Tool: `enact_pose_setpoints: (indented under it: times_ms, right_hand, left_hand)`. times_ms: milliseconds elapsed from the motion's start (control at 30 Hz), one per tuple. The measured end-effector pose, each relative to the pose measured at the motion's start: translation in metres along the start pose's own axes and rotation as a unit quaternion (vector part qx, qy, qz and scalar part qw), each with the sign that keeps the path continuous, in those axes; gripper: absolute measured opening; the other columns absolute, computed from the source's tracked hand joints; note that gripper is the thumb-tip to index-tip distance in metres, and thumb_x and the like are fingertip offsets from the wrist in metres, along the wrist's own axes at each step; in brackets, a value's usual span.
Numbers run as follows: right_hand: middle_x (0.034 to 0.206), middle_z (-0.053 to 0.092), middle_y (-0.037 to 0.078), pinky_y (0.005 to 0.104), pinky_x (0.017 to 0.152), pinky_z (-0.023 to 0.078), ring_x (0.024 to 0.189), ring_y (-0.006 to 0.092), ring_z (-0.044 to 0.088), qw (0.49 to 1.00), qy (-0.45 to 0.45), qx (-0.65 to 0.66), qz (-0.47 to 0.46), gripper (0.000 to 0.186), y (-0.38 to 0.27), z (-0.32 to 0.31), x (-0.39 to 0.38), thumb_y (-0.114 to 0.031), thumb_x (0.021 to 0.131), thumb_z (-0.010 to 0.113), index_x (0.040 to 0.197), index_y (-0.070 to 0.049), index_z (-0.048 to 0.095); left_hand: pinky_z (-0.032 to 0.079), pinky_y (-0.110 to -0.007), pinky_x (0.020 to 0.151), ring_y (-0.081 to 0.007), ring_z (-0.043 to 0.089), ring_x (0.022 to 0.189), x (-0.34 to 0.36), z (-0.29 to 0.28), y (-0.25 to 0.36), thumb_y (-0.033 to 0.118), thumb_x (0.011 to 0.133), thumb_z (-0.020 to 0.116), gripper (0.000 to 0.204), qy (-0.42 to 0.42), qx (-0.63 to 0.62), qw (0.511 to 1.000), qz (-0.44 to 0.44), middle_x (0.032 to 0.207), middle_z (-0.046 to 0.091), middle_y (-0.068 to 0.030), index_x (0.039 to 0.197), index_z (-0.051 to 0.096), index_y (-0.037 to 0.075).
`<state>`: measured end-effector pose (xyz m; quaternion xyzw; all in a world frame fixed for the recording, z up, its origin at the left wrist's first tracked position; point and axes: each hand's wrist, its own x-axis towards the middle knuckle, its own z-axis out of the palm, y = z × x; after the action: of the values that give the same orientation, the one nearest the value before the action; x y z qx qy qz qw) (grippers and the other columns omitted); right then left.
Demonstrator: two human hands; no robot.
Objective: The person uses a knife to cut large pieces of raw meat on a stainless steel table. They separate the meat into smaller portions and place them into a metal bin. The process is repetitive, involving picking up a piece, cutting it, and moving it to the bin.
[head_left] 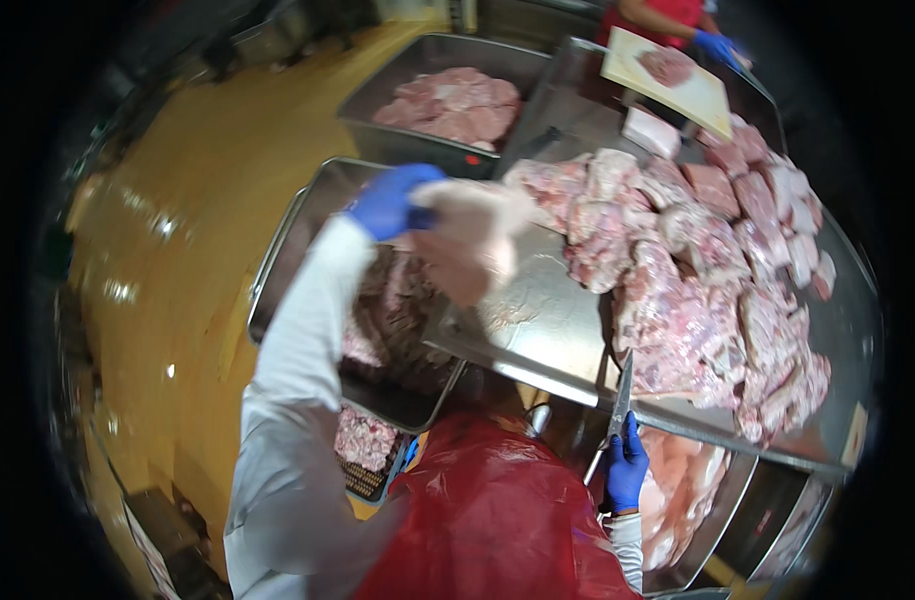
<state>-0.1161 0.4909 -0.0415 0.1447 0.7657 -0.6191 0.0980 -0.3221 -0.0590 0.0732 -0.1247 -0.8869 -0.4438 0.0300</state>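
two grips going: left hand (pixel 398 200) on a meat slab (pixel 473 232), right hand (pixel 627 473) on a knife (pixel 623 398). keep that knife clear.

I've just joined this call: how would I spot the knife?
Start at the big metal table heaped with raw meat. At its near edge, find the blue-gloved right hand. The knife is the narrow grey blade pointing forward from it, straight where the neighbouring meat is lumpy.

The person's 2 gloved hands (pixel 628 472), 1 knife (pixel 623 393), 1 cutting board (pixel 703 98), at least 3 metal tubs (pixel 415 147).
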Motion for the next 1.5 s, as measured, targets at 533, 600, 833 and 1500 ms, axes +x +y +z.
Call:
enact_pose_setpoints:
  times_ms: [533,600,833,1500]
  right_hand:
    - [0.091,0.069,0.002,0.0227,0.067,0.049,0.071,0.0061,0.054,0.99,0.131,-0.041,0.037,0.055,0.014,-0.016,-0.074,0.003,0.101,0.055,0.155,-0.004,0.048]
    - [0.091,0.069,0.003,0.0251,0.072,0.052,0.074,0.008,0.057,0.989,0.129,-0.076,0.011,0.055,0.012,-0.017,-0.073,0.003,0.1,0.056,0.155,-0.003,0.048]
    - [0.124,0.072,0.025,0.0358,0.087,0.056,0.102,0.0266,0.075,0.993,0.055,-0.107,-0.016,0.053,0.011,-0.022,-0.04,-0.002,0.099,0.059,0.152,-0.005,0.052]
    - [0.118,0.069,0.031,0.0434,0.095,0.055,0.109,0.0436,0.07,0.936,-0.13,-0.271,-0.185,0.064,-0.044,-0.005,0.05,0.005,0.093,0.058,0.155,-0.011,0.049]
  left_hand:
    - [0.054,-0.046,0.102,-0.0382,0.067,0.12,0.241,0.288,-0.015,0.039,0.072,0.087,0.069,-0.131,0.211,0.961,-0.122,0.129,0.069,-0.0222,0.13,0.068,0.007]
    - [0.055,-0.046,0.101,-0.0386,0.068,0.117,0.237,0.285,-0.013,0.042,0.072,0.087,0.068,-0.193,0.268,0.934,-0.134,0.127,0.07,-0.0227,0.127,0.069,0.005]
    - [0.057,-0.053,0.071,-0.0395,0.07,0.074,0.082,0.287,-0.093,0.017,0.08,0.066,0.01,-0.085,0.306,0.948,-0.024,0.077,0.071,-0.0172,0.08,0.072,0.009]
    - [0.053,-0.048,0.094,-0.0386,0.064,0.105,0.033,0.284,-0.016,0.013,0.083,0.07,0.022,0.214,0.164,0.958,0.1,0.103,0.07,-0.0187,0.103,0.076,0.009]
